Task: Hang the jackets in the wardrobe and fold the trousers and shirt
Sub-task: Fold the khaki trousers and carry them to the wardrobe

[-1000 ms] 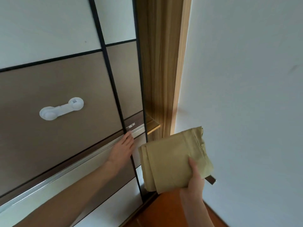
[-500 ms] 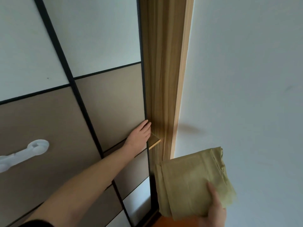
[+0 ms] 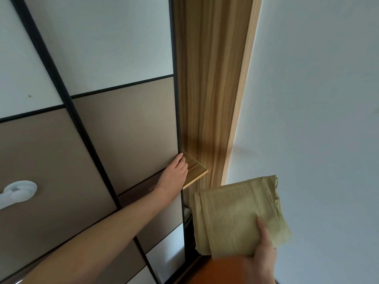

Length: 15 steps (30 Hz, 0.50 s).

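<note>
The left hand (image 3: 174, 177) presses flat on the sliding door (image 3: 127, 128); the right hand (image 3: 263, 249) grips folded trousers (image 3: 233, 214), which may unfold against the narrow gap.

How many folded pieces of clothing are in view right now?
1. A folded olive-tan garment at lower right, gripped by the right hand beside the wardrobe's narrow opening. More may lie inside, hidden behind the sliding door under the left hand.
</note>
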Motion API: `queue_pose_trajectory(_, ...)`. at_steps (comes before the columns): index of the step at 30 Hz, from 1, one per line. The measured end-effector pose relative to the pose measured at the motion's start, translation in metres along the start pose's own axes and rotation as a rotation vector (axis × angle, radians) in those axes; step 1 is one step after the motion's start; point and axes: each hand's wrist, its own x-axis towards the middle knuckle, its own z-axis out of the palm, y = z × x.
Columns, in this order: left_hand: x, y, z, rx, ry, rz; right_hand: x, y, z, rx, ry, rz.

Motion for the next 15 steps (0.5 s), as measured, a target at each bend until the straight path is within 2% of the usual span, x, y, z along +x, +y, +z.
queue_pose_trajectory(5,-0.026,0.004,-0.001,0.092,-0.059,0.060,-0.002,0.008,0.006,-0.072,-0.027,0.057)
queue_pose_trajectory(10,-0.042,0.005,0.006,0.183,-0.223,0.064,-0.007,0.012,0.012,-0.071,0.015,0.089)
queue_pose_trajectory(13,-0.063,0.004,0.005,0.300,-0.297,0.159,-0.010,0.014,0.015,-0.061,-0.012,0.102)
queue_pose_trajectory(15,-0.077,0.006,0.016,0.309,-0.310,0.160,-0.013,0.016,0.020,-0.072,-0.038,0.124)
